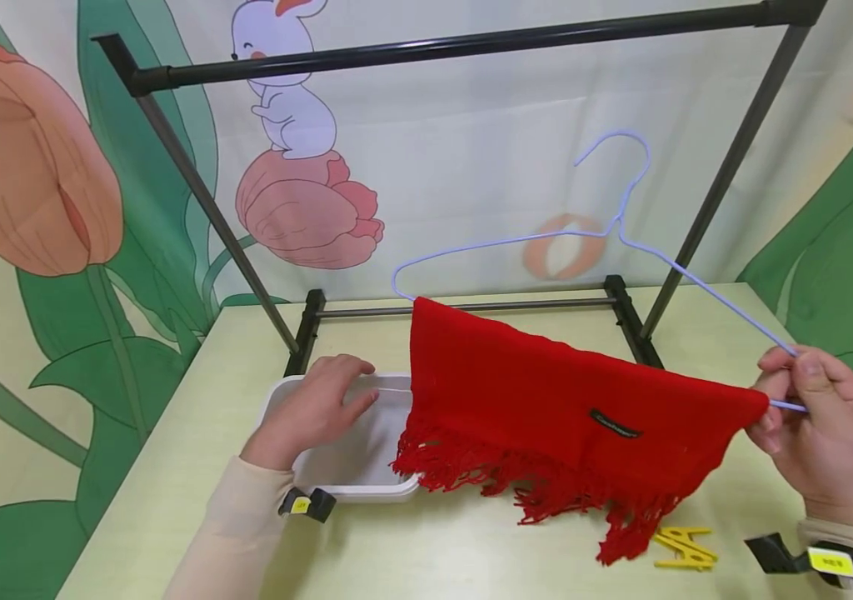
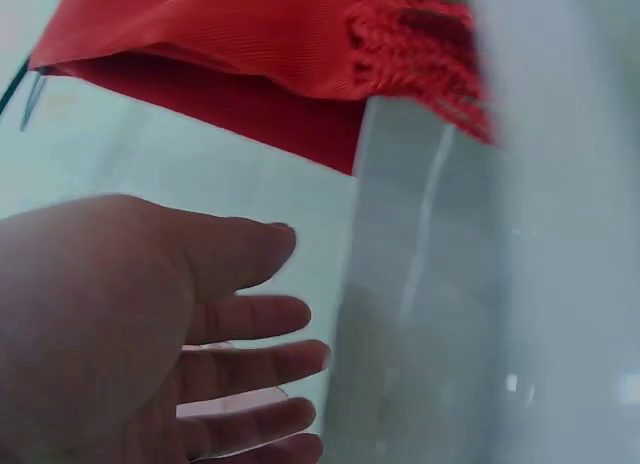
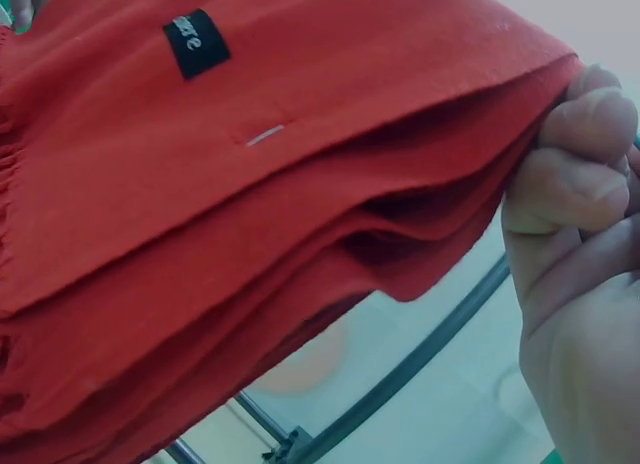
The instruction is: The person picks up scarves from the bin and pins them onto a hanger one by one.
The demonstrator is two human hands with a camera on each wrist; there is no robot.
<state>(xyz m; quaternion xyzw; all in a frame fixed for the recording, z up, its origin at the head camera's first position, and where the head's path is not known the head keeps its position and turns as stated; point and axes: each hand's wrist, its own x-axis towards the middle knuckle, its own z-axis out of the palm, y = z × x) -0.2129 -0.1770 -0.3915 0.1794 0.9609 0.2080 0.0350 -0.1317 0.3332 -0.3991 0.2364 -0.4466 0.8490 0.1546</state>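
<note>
A red fringed scarf (image 1: 546,383) with a small black label hangs folded over the bottom bar of a lavender wire hanger (image 1: 501,243). My right hand (image 1: 831,425) grips the hanger's right corner, beside the scarf's edge. In the right wrist view the scarf's folded layers (image 3: 330,214) droop next to the curled fingers (image 3: 580,189). My left hand (image 1: 321,408) is over the left side of a white plastic basin (image 1: 355,493), holding nothing. Its fingers (image 2: 265,359) are spread and apart from the scarf in the left wrist view.
A black metal rack stands at the back, its top bar (image 1: 456,47) crossing above the hanger. A yellow clothespin (image 1: 685,548) lies on the pale table (image 1: 471,558), below the scarf's right end. Behind is a printed curtain (image 1: 456,150) with a rabbit and tulips.
</note>
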